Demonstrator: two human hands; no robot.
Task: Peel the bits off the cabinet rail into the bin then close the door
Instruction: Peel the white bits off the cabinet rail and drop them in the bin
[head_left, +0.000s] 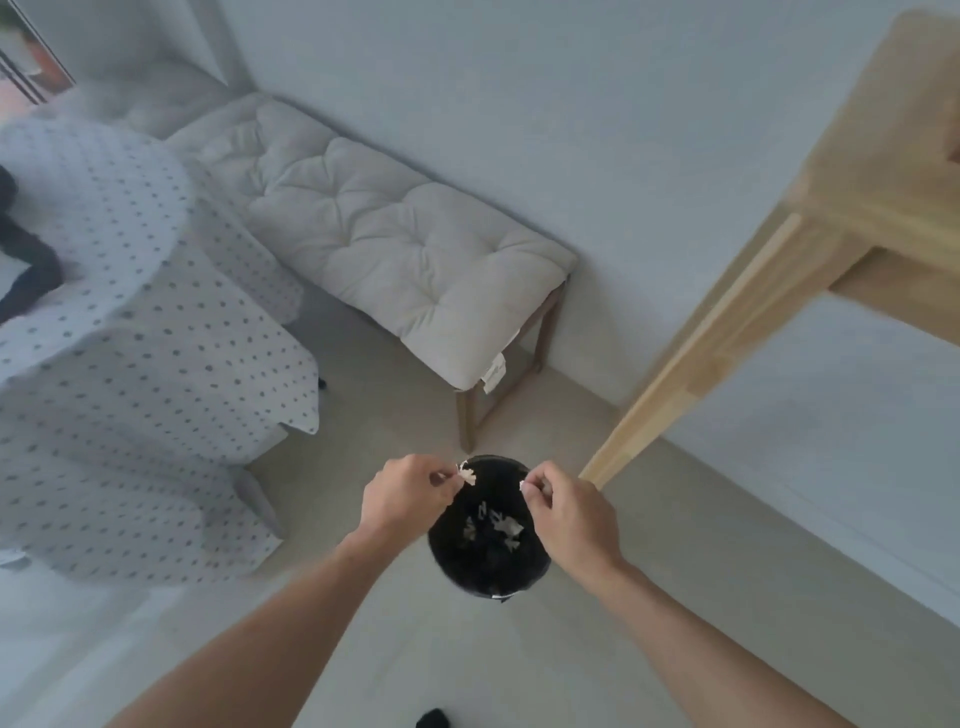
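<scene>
1. Both my forearms reach forward and down; my hands sit over the black bin (488, 566), which stands on the pale floor (415, 649).
2. My left hand (408, 499) is over the bin's left rim, thumb and forefinger pinched on a small pale ragged bit (468, 475). The bit sticks out to the right of my fingertips, above the bin's far rim.
3. My right hand (566, 512) is over the bin's right rim, fingers curled in, thumb and forefinger pinched on a smaller white bit (523, 485). Only a sliver of it shows.
4. The two hands are apart, with the bin's opening between them.
5. Inside the bin: a scatter of pale scraps (501, 525) lying on the dark lining.
6. The cabinet rail and door are outside the view; I cannot tell their state.
7. Surroundings: a wooden bench with a tufted cream cushion (384, 234) along the wall beyond the bin; a table under a dotted white cloth (135, 374) to the left; a light wooden table leg (691, 358) slanting down just right of the bin.
8. The picture is somewhat blurred.
</scene>
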